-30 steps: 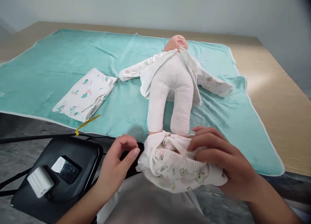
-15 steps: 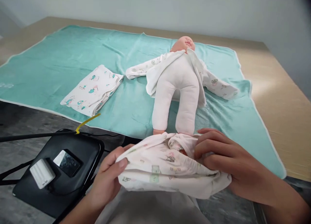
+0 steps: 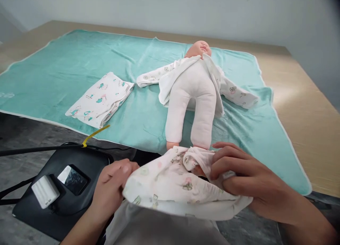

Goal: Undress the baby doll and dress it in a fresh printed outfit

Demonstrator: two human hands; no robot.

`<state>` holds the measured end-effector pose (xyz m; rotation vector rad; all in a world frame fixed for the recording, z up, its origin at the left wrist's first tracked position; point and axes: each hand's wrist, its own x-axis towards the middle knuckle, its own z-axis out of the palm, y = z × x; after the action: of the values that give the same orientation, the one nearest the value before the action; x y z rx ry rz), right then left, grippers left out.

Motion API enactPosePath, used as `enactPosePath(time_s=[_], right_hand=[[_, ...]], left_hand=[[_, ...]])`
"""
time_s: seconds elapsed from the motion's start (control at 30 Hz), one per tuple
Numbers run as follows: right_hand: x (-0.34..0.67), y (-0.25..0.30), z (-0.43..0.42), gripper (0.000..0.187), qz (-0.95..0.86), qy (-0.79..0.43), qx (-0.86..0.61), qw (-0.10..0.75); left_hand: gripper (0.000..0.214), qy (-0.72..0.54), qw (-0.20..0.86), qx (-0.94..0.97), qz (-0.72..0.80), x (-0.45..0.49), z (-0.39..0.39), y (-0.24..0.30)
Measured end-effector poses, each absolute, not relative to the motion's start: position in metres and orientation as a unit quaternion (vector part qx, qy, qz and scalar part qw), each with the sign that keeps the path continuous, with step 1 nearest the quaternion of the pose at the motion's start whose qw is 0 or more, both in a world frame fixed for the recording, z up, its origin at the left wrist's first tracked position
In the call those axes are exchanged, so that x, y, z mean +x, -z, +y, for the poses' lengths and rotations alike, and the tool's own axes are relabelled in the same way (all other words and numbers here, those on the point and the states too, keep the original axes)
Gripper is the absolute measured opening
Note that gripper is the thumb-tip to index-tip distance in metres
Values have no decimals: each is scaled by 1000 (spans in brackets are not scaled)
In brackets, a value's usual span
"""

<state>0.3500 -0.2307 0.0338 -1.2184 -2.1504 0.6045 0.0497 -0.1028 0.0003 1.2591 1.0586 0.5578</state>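
Note:
A white printed baby garment (image 3: 170, 188), probably pants, is stretched between my hands in front of the table edge. My left hand (image 3: 113, 183) pinches its left end. My right hand (image 3: 247, 174) grips the bunched right part, with fingers curled into the cloth. Just beyond the garment lies a baby doll (image 3: 198, 78) on its back, its feet close to the cloth's upper edge. The doll wears a white printed jacket (image 3: 164, 87) that hangs open at the front, with both sleeves spread out. Its legs and belly are plain white fabric.
A teal blanket (image 3: 87, 53) covers much of the wooden table (image 3: 305, 107). On it, left of the doll, rests a folded printed cloth (image 3: 101, 100). At lower left, a black stool (image 3: 77, 216) holds a white power bank (image 3: 45, 192) and a black device (image 3: 73, 179); a yellow-tied cable (image 3: 39, 150) crosses above.
My left hand has shifted a little left and its grip has turned, pulling the garment's left end outward. The right hand stays almost in place. Doll and folded cloth lie as before.

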Motion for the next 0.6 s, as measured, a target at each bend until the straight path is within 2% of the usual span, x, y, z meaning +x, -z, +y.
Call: enactPosePath(time_s=[0.07, 0.17, 0.3, 0.47, 0.53, 0.6], right_hand=[[350, -32, -230, 17, -806, -213, -462, 304], [344, -30, -228, 15, -795, -174, -490, 312], [330, -30, -222, 17, -773, -112, -531, 328], [314, -31, -214, 17, -723, -77, -580, 367], [310, -30, -210, 19, -695, -85, -602, 384], [309, -30, -206, 19, -678, -99, -619, 384]], left_hand=[[50, -269, 613, 581, 463, 57, -101, 1], [41, -245, 621, 615, 419, 66, -104, 3], [31, -169, 683, 578, 413, 73, -113, 8], [24, -206, 768, 435, 422, 65, -134, 34], [36, -193, 787, 416, 413, 59, -143, 52], [55, -133, 780, 477, 383, 55, -151, 73]])
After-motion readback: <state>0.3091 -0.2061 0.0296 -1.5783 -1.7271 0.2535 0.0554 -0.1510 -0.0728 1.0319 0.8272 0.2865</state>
